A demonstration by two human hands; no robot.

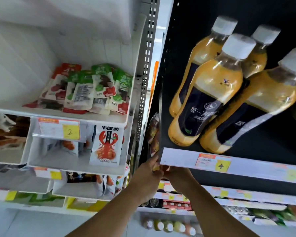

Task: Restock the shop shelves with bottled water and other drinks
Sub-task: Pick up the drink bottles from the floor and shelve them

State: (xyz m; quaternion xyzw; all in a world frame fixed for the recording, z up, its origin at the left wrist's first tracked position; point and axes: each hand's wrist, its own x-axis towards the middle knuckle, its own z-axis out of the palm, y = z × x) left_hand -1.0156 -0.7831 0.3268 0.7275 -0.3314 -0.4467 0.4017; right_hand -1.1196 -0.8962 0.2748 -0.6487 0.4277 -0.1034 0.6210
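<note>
Several yellow drink bottles [207, 93] with white caps and dark blue labels stand on a black shelf [263, 146]; its white front strip [181, 159] carries a price tag marked 4. Both my hands meet just under the shelf's front left corner. My left hand [148, 173] has its fingers curled at the corner, and my right hand [177, 175] presses against it from the right. A small yellowish thing [155, 167] shows between the fingers; it is too blurred to name. My right fingertips are hidden.
On the left, a white shelf unit [61, 115] holds snack packets [92, 88] above and lobster-print bags [108, 144] below. A perforated metal upright [144, 65] divides the two units. Lower shelves on the right hold cans and small bottles [167, 225].
</note>
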